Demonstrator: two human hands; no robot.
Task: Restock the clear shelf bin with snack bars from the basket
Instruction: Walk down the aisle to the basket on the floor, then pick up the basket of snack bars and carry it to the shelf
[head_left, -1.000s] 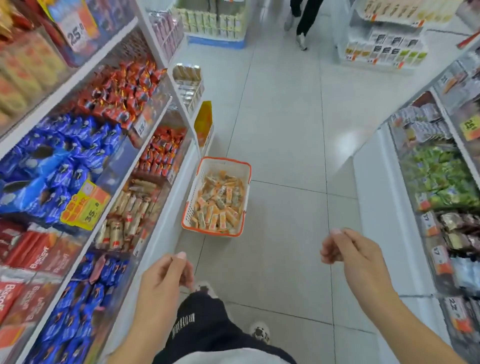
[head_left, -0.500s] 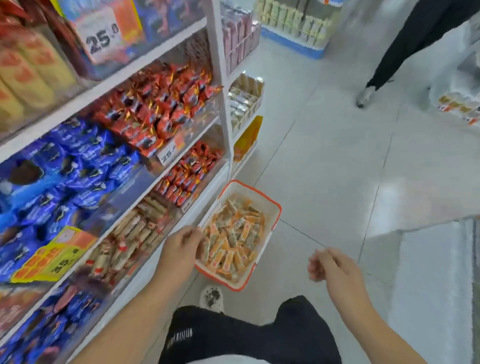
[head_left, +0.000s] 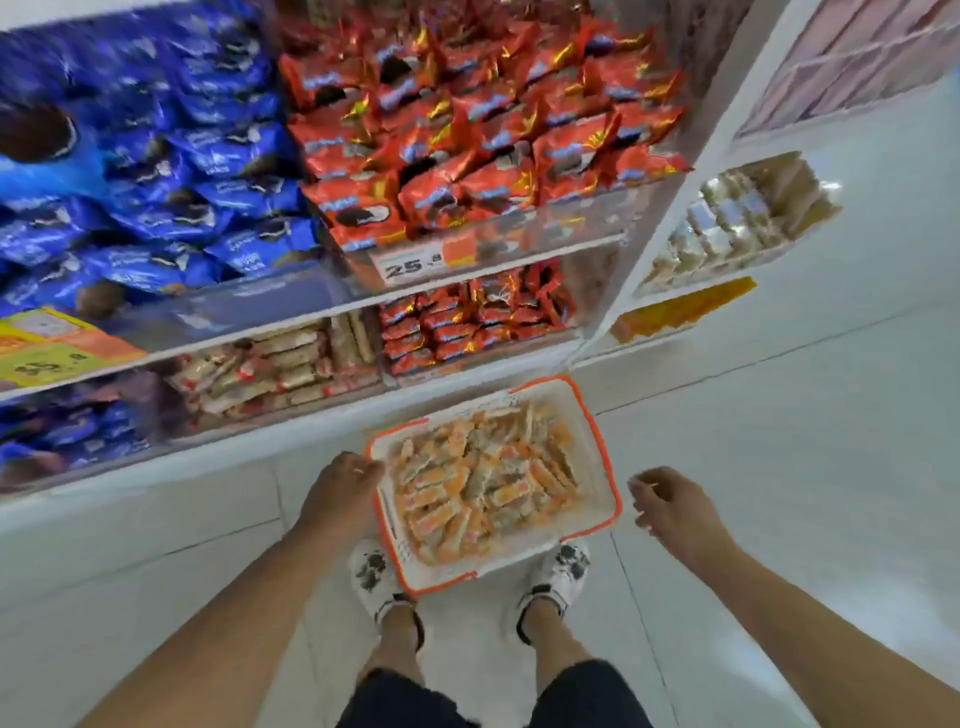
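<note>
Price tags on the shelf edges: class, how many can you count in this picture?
2. A white price tag hangs below the red packets; a yellow price tag sits at the left, below the blue packets. Others may lie outside the frame.

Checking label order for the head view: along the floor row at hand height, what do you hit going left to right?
left hand → basket of snack bars → right hand.

bright, even light | motion blur throughout — wide-angle bending at edges
</note>
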